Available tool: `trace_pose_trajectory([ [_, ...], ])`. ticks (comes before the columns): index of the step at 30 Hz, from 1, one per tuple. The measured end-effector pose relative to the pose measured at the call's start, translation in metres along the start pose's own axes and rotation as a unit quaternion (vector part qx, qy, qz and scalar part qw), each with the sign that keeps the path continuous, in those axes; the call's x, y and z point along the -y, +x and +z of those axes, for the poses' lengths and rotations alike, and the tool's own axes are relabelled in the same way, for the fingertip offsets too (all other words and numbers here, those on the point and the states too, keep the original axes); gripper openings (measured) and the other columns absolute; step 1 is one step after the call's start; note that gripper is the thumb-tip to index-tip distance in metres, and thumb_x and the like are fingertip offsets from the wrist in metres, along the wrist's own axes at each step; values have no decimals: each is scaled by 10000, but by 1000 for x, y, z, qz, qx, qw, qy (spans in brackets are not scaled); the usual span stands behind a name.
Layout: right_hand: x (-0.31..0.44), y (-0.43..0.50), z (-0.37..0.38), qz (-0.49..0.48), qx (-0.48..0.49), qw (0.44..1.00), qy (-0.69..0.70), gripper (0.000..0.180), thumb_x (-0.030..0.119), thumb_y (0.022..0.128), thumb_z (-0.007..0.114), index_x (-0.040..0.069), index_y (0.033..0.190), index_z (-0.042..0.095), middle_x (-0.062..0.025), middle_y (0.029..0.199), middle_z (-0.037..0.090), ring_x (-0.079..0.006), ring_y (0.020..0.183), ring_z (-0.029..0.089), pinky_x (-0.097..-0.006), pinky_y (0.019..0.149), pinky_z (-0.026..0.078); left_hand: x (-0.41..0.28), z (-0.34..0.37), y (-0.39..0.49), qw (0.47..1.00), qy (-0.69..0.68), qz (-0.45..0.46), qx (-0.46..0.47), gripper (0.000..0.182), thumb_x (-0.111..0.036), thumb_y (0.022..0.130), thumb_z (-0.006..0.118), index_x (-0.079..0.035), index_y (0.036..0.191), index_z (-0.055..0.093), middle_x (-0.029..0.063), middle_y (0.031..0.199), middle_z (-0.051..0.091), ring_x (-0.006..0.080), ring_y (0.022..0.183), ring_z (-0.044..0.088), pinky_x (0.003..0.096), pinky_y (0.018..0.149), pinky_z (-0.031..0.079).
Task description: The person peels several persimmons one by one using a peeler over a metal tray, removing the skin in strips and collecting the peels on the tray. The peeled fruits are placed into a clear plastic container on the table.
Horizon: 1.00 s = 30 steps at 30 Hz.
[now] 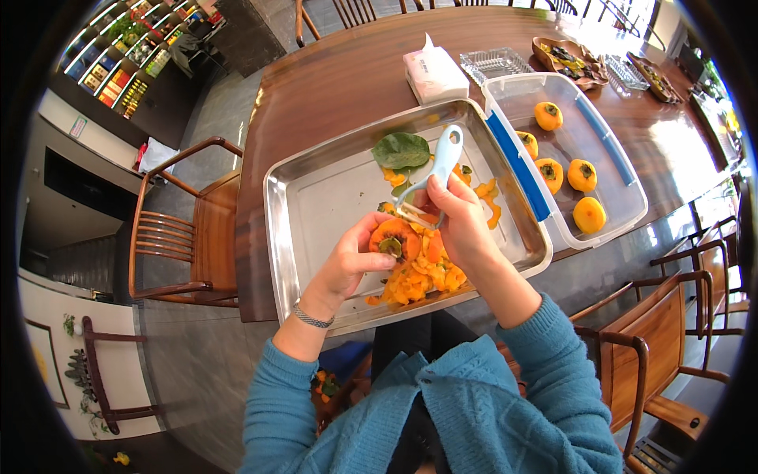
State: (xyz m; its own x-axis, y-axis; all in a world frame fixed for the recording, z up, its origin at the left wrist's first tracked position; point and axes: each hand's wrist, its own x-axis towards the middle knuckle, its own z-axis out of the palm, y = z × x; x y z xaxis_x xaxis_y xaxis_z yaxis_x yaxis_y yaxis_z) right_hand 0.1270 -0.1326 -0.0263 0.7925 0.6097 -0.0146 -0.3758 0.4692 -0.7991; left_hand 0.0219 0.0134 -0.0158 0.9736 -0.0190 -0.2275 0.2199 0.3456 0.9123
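My left hand (pixel 354 255) holds an orange persimmon (pixel 395 240) by its sides, the green calyx facing up. In my right hand (pixel 459 210) is a light blue peeler (pixel 445 155), its handle pointing away from me and its blade end just above and right of the fruit. Both hands are over a stainless steel tray (pixel 308 219). Beneath them lies a heap of orange peels (pixel 414 281). A green leaf (pixel 401 150) and more peel strips (pixel 490 201) rest further back in the tray. Whether the blade touches the persimmon, I cannot tell.
Right of the tray, a clear plastic container (pixel 628 213) with blue clips holds several peeled persimmons (pixel 589 215). A tissue pack (pixel 435 74), a glass dish (pixel 494 62) and a wooden dish (pixel 542 50) stand further back on the wooden table (pixel 331 77). Wooden chairs (pixel 216 237) flank it.
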Motion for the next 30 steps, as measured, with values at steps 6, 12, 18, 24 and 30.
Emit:
trace_pose_trajectory([
  [6,7,-12,13,33,66,997,-37,142,193,930,513,58,968,494,-10,801,529,-56,740,482,-227,664,425,8,-3,2,998,-54,11,2,646,-115,658,563,45,1266,411,123,1172,536,183,1097,519,303,961,397],
  [12,-7,3,15,61,-22,996,-66,132,192,920,523,63,893,509,4,751,503,-63,687,444,-231,603,391,3,3,0,990,49,-4,129,608,-72,631,572,44,1220,478,108,1099,576,182,1032,549,288,923,424],
  [18,-1,9,-6,-1,-78,997,-16,149,208,918,531,65,879,544,-4,779,540,-82,708,459,-233,678,368,3,4,-1,1000,-7,23,-3,644,-25,617,550,39,1250,448,107,1163,550,203,1110,519,314,991,378],
  [24,11,-8,-4,-48,-57,994,-82,185,231,902,562,46,908,555,-5,816,565,-70,764,484,-235,715,391,3,-6,6,994,-99,43,-4,619,-170,725,602,-2,1287,402,75,1139,532,168,1016,489,274,758,384],
  [30,3,-18,18,-25,17,999,-20,156,181,924,531,27,955,523,-25,845,578,-73,766,524,-235,692,448,8,7,7,997,29,58,-43,561,-193,751,670,-22,1232,437,61,1071,542,141,955,524,270,768,417],
])
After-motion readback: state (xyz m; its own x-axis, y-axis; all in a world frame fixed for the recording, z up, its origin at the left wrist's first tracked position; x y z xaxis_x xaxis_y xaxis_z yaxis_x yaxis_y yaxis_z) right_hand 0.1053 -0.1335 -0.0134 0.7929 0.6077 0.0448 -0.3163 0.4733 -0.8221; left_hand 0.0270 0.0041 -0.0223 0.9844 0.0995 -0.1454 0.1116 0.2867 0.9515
